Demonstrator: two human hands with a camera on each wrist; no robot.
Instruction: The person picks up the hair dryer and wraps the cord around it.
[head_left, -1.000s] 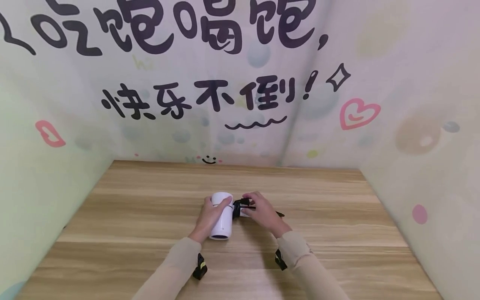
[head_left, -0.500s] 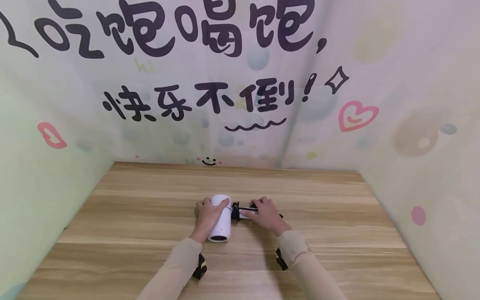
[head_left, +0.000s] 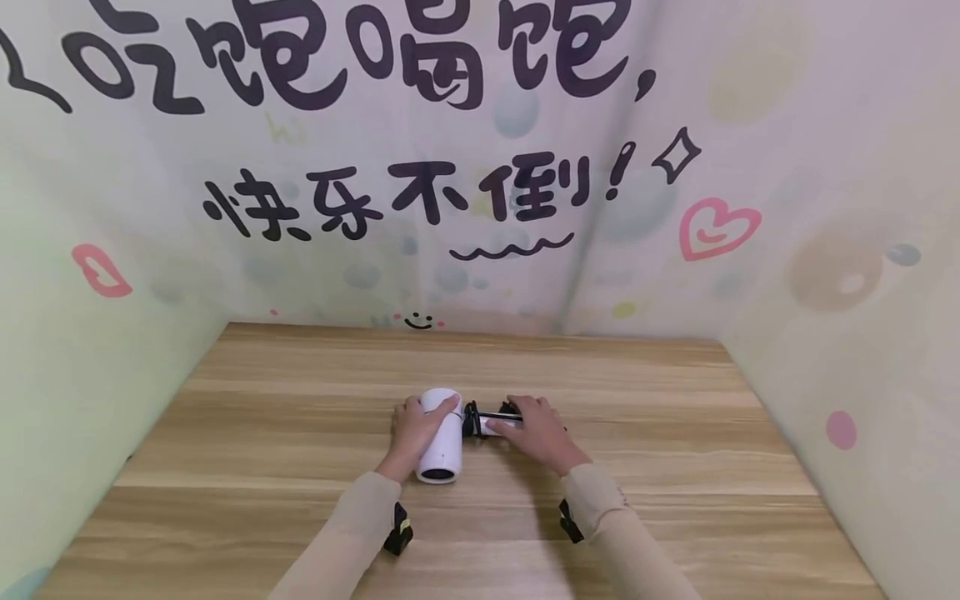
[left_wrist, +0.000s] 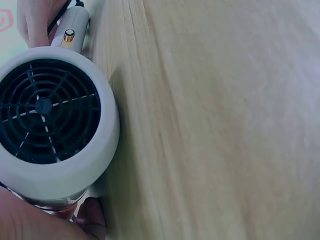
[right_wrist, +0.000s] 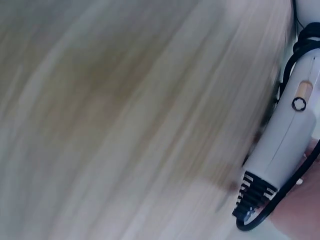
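Observation:
A white hair dryer (head_left: 441, 446) lies on the wooden table, its barrel pointing away and its handle to the right. My left hand (head_left: 412, 435) grips the barrel from the left, thumb across the top. In the left wrist view the round dark rear grille (left_wrist: 44, 106) faces the camera. My right hand (head_left: 542, 429) holds the handle; in the right wrist view the handle (right_wrist: 285, 130) shows a small switch and a ribbed black cord end. Black cord (head_left: 470, 419) is wound round the handle close to the barrel, and one strand runs along the handle under my right fingers.
The wooden table (head_left: 300, 417) meets a printed back wall (head_left: 337, 283) and side walls on the left and right. Black wrist devices (head_left: 398, 529) hang beneath both sleeves.
My right hand has shifted from pinching at the cord to holding along the handle, a little to the right. The cord lies more neatly by the barrel. My left hand keeps its grip.

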